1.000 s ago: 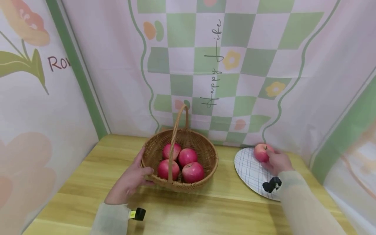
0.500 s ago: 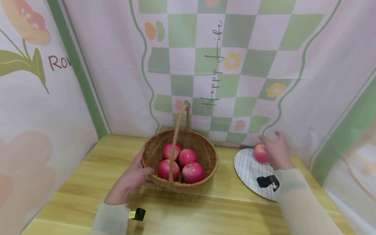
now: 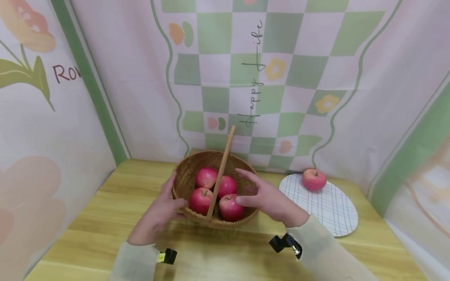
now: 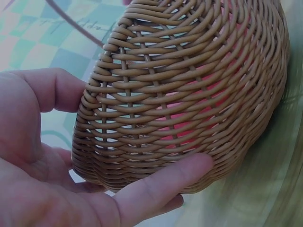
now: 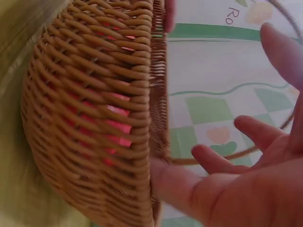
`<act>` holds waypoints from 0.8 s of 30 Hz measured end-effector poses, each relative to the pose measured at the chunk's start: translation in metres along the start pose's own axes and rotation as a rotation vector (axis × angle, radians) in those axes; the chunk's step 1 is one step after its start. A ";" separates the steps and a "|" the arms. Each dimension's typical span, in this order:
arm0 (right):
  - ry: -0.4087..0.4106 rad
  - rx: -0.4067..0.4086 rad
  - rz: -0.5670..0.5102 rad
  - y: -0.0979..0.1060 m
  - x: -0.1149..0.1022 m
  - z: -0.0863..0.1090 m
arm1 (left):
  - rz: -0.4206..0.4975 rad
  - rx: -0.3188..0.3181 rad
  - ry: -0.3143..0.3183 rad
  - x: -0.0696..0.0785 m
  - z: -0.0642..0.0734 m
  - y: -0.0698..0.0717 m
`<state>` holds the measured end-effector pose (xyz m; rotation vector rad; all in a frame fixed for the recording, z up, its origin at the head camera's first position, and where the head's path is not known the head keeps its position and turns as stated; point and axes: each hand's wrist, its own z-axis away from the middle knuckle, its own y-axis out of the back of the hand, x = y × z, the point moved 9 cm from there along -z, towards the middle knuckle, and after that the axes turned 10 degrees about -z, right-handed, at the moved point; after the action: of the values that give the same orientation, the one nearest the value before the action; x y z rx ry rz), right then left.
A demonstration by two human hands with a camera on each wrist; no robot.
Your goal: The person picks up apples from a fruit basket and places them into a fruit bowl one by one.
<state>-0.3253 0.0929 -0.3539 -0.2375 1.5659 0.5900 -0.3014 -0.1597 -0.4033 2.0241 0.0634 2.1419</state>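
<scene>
A brown wicker basket (image 3: 184, 177) with a tall hoop handle (image 3: 223, 166) stands on the table. Several red apples (image 3: 206, 178) lie inside, and their red shows through the weave in both wrist views. My left hand (image 3: 166, 208) grips the basket's left rim, some of its fingers against the outer wall (image 4: 142, 118). Over the right rim my right hand (image 3: 270, 197) hovers with fingers spread and nothing held. In the right wrist view one finger (image 5: 175, 184) reaches the rim; whether it presses there I cannot tell.
One more apple (image 3: 314, 180) sits at the back of a flat oval white mat (image 3: 330, 210) with grid lines, at the right. The wooden table (image 3: 218, 257) meets a checkered cloth backdrop (image 3: 246, 82) behind, with printed cloth at both sides.
My right hand let go of the apple on the mat and came left to the basket's right side. The basket has turned a little, so its handle leans further right. My left hand kept its grip.
</scene>
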 end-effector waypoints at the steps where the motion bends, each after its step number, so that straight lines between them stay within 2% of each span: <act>1: -0.005 0.008 0.020 -0.002 0.002 -0.001 | -0.016 0.001 -0.010 0.002 0.001 0.000; 8: -0.089 0.014 0.017 -0.007 0.028 -0.004 | -0.150 -0.015 -0.092 0.020 0.007 -0.006; 17: -0.074 -0.031 0.034 -0.014 0.050 -0.005 | -0.256 -0.005 -0.148 0.032 0.012 -0.015; 20: -0.067 -0.026 0.069 -0.012 0.053 -0.004 | -0.285 -0.010 -0.169 0.035 0.012 -0.017; 24: -0.053 -0.063 0.092 -0.016 0.055 -0.005 | -0.330 -0.015 -0.204 0.039 0.012 -0.019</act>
<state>-0.3268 0.0879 -0.4110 -0.1968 1.5149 0.7127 -0.2890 -0.1362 -0.3676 2.0448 0.3266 1.7270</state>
